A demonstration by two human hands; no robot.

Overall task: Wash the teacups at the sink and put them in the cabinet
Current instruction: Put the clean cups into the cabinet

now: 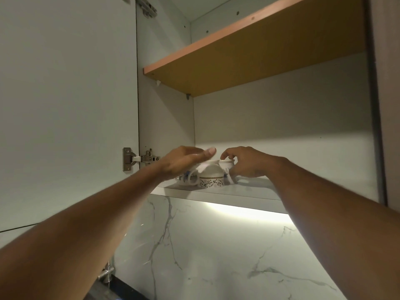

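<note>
Left fingers (208, 151): straight, laid flat over the teacups (211, 179).
Right fingers (226, 155): curled, pinching one cup's upturned base.
Progress: cups inverted on cabinet shelf (216, 194) below; stowing looks nearly done.

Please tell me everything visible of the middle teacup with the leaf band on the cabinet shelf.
The middle teacup is white and glossy, like ceramic, with a band of dark blue and gold leaves around its wide lower edge. It seems upside down, rim on the bottom shelf, near the front. No handle shows. A handled cup sits close on its left. The left hand lies flat above it; the right hand pinches an upper cup behind it. Whether they touch it is unclear.
</note>
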